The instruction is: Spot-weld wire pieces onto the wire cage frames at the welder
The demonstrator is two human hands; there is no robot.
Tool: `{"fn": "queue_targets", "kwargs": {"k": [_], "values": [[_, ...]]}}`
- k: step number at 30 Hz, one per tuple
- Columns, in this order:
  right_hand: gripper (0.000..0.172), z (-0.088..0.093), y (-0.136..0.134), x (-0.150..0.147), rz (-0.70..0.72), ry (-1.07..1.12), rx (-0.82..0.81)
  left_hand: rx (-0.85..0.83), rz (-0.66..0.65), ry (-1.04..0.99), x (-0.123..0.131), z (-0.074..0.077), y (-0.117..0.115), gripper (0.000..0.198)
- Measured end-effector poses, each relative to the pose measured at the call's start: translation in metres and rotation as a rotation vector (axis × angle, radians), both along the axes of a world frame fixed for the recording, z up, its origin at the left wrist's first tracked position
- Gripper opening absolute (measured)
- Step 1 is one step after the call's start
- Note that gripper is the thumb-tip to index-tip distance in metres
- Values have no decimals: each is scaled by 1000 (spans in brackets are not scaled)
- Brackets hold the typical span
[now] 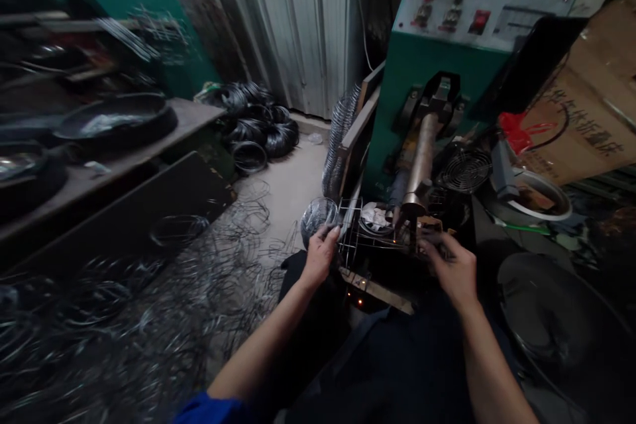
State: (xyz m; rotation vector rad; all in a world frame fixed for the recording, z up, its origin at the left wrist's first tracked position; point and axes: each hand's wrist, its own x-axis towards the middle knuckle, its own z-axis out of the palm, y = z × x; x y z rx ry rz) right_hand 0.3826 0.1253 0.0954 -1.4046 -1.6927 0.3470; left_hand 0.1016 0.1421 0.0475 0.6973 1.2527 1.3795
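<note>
My left hand (pixel 321 253) is closed on the left side of a thin wire frame (pixel 354 228), below and left of the green machine (pixel 380 122). The frame reaches under the machine's metal cylinder arm (pixel 422 152). Near the lower end of that arm, my right hand (pixel 453 264) has its fingers bent together; what they hold, if anything, is too dark and blurred to tell. Small orange sparks show at the arm's tip and lower down, by a wooden strip (pixel 380 290). A round wire piece (pixel 318 215) is just behind my left hand.
Loose wire rings (pixel 199 291) cover the floor at left. Wire coils (pixel 258 122) lie farther back. A bench (pixel 191 120) with black pans stands at left. At right are a metal bowl (pixel 561 212), a cardboard box (pixel 591 99) and a dark round seat (pixel 541 308).
</note>
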Motion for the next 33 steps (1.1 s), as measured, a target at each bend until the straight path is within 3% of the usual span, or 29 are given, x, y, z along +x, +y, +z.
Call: {"fn": "queue_targets", "kwargs": {"k": [3,7,12,16,21,28,33], "values": [[34,-6,-23,30,-145,20,-68,36,-26,13,-7,-1,-28,50],[47,-35,-50,80,-346,-159,-247,40,-56,-29,-18,-4,-58,52],[48,-92,-77,128,-253,-326,-537,50,-35,-88,-27,-3,-77,51],[46,-124,-89,135,-217,-514,-747,32,28,-156,-30,7,-86,44],[50,-132,-88,131,-206,-643,-825,-22,73,-423,-39,11,-92,38],[50,-147,-75,148,-216,-565,-758,-81,88,-697,-66,7,-87,34],[45,-155,-62,153,-194,-463,-760,-113,179,-819,-83,2,-81,37]]}}
